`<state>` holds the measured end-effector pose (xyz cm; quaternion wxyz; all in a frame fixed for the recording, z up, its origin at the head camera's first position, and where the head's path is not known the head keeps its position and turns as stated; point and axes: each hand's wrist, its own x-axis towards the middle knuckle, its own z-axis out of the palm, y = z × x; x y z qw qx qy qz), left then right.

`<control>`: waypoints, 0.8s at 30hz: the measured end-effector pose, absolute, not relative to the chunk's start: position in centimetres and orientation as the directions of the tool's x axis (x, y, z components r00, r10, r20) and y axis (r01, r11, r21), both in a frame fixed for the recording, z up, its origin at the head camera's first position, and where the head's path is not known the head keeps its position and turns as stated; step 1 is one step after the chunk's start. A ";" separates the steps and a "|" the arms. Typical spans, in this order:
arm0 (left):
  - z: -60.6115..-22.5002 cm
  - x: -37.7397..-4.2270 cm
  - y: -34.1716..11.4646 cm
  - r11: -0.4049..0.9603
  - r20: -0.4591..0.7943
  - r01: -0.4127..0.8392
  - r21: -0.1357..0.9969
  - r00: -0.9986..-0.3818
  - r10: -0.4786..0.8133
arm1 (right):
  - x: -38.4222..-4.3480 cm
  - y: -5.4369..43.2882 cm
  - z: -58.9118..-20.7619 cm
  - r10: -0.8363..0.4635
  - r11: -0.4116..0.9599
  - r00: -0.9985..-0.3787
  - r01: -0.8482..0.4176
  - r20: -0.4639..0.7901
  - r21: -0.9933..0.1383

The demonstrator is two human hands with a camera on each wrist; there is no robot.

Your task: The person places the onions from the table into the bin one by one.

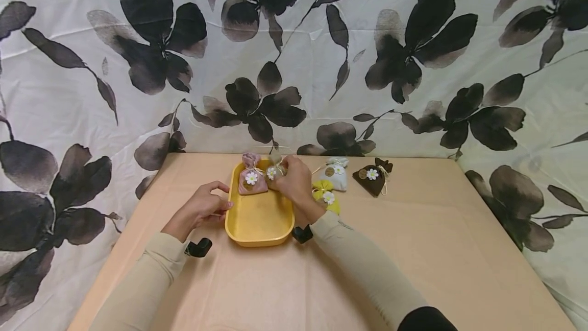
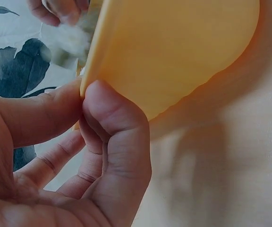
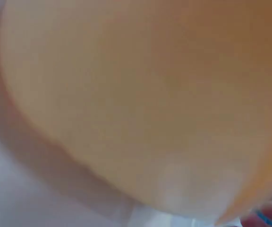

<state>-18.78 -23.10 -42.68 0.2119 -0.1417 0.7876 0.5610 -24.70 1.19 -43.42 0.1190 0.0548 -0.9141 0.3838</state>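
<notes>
My left hand point(image 1: 204, 203) pinches the left rim of a yellow tray point(image 1: 259, 218) between thumb and finger, clearly seen in the left wrist view, where the tray's outer side point(image 2: 183, 42) fills the upper right. Over the tray's far right corner, my right hand point(image 1: 296, 180) grips a small olive-beige drawstring pouch point(image 1: 273, 167) with a white flower; it is blurred in the left wrist view. Beside it, a pink pouch point(image 1: 252, 185) with a white flower lies in the tray's far left part. In the right wrist view the tray point(image 3: 140, 94) hides nearly everything.
Right of the tray, a yellow-green pouch point(image 1: 327, 199) lies partly behind my right wrist. A pale grey-blue pouch point(image 1: 337, 178) is just beyond it, and a dark brown pouch point(image 1: 371, 180) lies farther right. Floral cloth point(image 1: 331, 65) hangs behind the table's point(image 1: 436, 249) far edge.
</notes>
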 end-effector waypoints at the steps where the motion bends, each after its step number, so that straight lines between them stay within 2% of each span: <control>1: -42.7 -18.8 -23.0 0.333 -0.496 -0.463 0.821 -0.868 0.014 | -24.5 1.5 -43.3 -0.024 0.694 -0.970 -0.190 0.241 -0.695; 11: -42.5 -18.8 -23.2 0.363 -0.499 -0.456 0.812 -0.866 0.028 | -23.1 9.8 -42.8 -0.046 0.606 -0.982 -0.174 0.184 -0.776; 17: -42.5 -19.0 -23.1 0.369 -0.503 -0.460 0.808 -0.864 0.026 | -22.7 14.7 -44.1 -0.066 0.587 -0.989 -0.143 0.128 -0.797; 24: -42.5 -18.9 -22.6 0.373 -0.502 -0.458 0.807 -0.865 0.023 | -22.5 18.1 -45.3 -0.069 0.553 -0.996 -0.086 0.057 -0.829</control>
